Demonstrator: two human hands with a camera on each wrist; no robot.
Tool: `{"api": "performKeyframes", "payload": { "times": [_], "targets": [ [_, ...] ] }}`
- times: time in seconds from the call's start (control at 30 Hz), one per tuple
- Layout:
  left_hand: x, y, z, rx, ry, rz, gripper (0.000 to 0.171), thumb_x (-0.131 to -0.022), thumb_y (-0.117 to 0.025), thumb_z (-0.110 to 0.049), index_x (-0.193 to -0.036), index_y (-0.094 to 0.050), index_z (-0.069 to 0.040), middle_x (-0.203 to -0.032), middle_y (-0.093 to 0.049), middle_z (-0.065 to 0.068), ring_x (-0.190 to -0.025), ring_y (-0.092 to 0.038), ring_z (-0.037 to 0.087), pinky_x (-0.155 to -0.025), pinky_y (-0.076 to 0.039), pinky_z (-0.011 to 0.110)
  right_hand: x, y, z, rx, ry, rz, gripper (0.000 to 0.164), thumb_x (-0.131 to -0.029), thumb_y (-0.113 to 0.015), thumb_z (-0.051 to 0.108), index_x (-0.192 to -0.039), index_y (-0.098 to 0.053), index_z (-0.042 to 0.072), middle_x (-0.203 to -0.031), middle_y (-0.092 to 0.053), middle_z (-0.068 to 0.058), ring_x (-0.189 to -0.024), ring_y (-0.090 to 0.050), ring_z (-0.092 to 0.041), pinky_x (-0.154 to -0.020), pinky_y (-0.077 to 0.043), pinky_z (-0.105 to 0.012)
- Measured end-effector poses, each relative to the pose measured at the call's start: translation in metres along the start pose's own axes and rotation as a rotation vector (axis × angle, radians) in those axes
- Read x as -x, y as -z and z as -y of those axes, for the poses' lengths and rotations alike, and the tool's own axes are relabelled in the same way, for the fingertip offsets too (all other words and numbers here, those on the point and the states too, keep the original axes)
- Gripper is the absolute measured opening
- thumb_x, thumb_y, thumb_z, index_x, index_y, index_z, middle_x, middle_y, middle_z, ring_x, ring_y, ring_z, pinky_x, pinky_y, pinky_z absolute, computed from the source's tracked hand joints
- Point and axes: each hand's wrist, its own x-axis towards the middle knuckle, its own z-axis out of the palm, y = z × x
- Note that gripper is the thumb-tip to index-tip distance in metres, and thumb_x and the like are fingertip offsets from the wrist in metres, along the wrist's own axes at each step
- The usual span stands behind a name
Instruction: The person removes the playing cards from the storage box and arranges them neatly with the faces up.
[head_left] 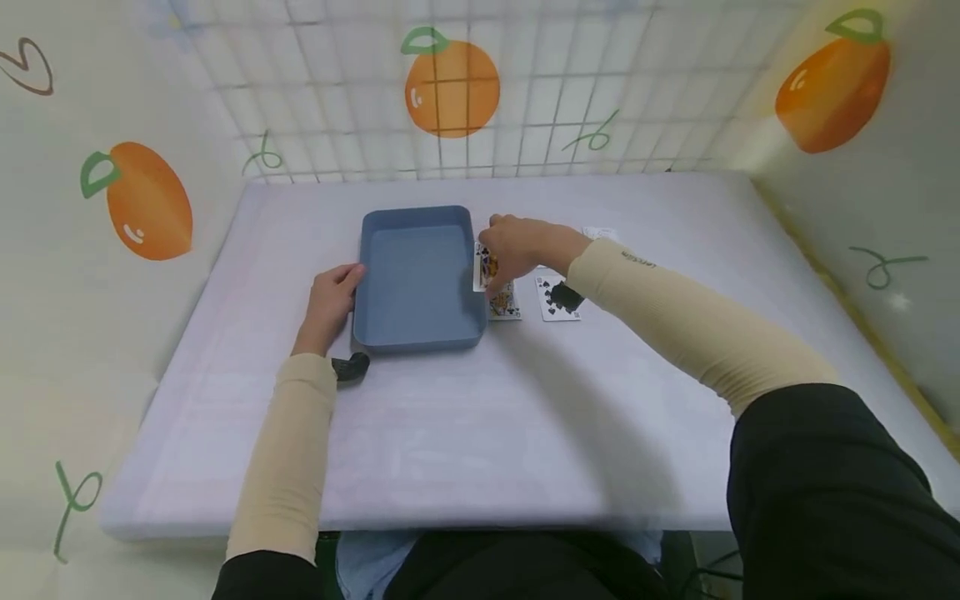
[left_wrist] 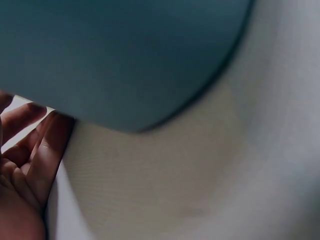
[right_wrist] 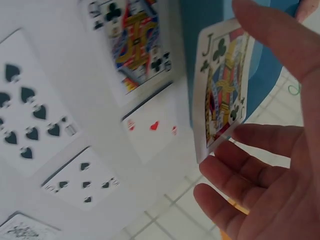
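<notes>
A jack of clubs [right_wrist: 222,90] is pinched between the thumb and fingers of my right hand [head_left: 517,246], upright beside the right wall of a blue-grey tray [head_left: 420,343]. My left hand [head_left: 330,300] grips the tray's left rim; in the left wrist view its curled fingers [left_wrist: 47,150] show below the tray wall, partly hidden. Beneath the right hand, a queen of clubs [right_wrist: 132,45] lies face up near the tray. Next to it is a card with red hearts [right_wrist: 154,126]. The inside of the tray shows bare in the head view.
Right of the queen lie a spade card with many pips [right_wrist: 30,107] and a five of spades [right_wrist: 84,182]. Another card [right_wrist: 25,227] is cut off by the right wrist view's edge. A white wire grid [head_left: 540,100] stands behind the table [head_left: 450,450].
</notes>
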Motion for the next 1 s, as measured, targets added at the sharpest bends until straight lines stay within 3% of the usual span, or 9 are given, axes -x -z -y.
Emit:
{"api": "performKeyframes", "payload": {
  "times": [0.4,0.8,1.0],
  "targets": [
    [0.008,0.002,-0.003,-0.022,0.031,0.003,0.06,-0.101,-0.049,-0.05,-0.145,-0.05,-0.009,-0.146,-0.05,0.011,-0.131,-0.049,0.024,-0.103,-0.047,0.039,0.032,-0.016,-0.033,-0.036,-0.066,0.017,0.08,-0.075,-0.084,0.045,-0.132,-0.053,-0.002,-0.113,-0.051,-0.014,-0.103,-0.05,-0.028,-0.09,-0.051,-0.041],
    [0.014,-0.001,-0.008,-0.024,0.056,0.0,0.065,-0.098,-0.05,-0.057,-0.146,-0.05,-0.013,-0.142,-0.051,0.008,-0.121,-0.048,0.02,-0.101,-0.045,0.038,0.059,-0.025,-0.064,-0.082,-0.151,0.048,0.088,-0.076,-0.083,0.044,-0.143,-0.046,-0.001,-0.123,-0.049,-0.017,-0.112,-0.049,-0.03,-0.098,-0.048,-0.047],
    [0.016,-0.002,-0.009,-0.017,0.079,-0.007,0.064,-0.098,-0.051,-0.056,-0.145,-0.051,-0.013,-0.132,-0.054,0.01,-0.108,-0.051,0.018,-0.091,-0.046,0.031,0.069,-0.033,-0.073,-0.111,-0.178,0.062,0.09,-0.076,-0.085,0.038,-0.144,-0.044,-0.002,-0.125,-0.048,-0.017,-0.113,-0.047,-0.03,-0.101,-0.046,-0.047]
  ]
}}
